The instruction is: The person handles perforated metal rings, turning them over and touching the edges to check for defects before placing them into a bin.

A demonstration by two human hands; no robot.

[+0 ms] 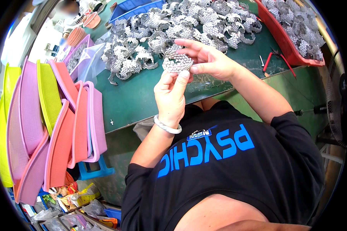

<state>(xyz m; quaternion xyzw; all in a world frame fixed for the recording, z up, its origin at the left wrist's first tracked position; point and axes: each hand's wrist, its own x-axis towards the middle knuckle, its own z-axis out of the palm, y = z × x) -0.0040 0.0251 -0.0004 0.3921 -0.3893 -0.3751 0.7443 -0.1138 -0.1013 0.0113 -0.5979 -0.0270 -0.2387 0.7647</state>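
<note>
left of the green table [121,104], pink, purple and yellow-green baskets [59,115] lean nested on their edges, probably so that many fit into little floor; a blue stool [97,169] shows beneath them, and may bear some of their weight. at the table's left end a clear plastic bag [91,63] lies slack beside the heap of grey scaly bands [181,29], which spreads over the table's far half, perhaps leaving the near strip for handling. the left hand [171,90], above the table's near edge, grasps the grey band [177,63] low on its rim between thumb and fingers, a hold that likely steadies it while showing its curve. the right hand [210,59] meets the band's right end, thumb close against it and forefinger spread loose; whether it pinches or merely touches i cannot tell. toward the table's right end, red-handled pliers [277,61] lie with handles splayed, seemingly within easy reach; beyond them a red bin [287,42] sits along the table's right side, its walls apparently keeping more grey pieces [298,29] apart from the heap.
</note>
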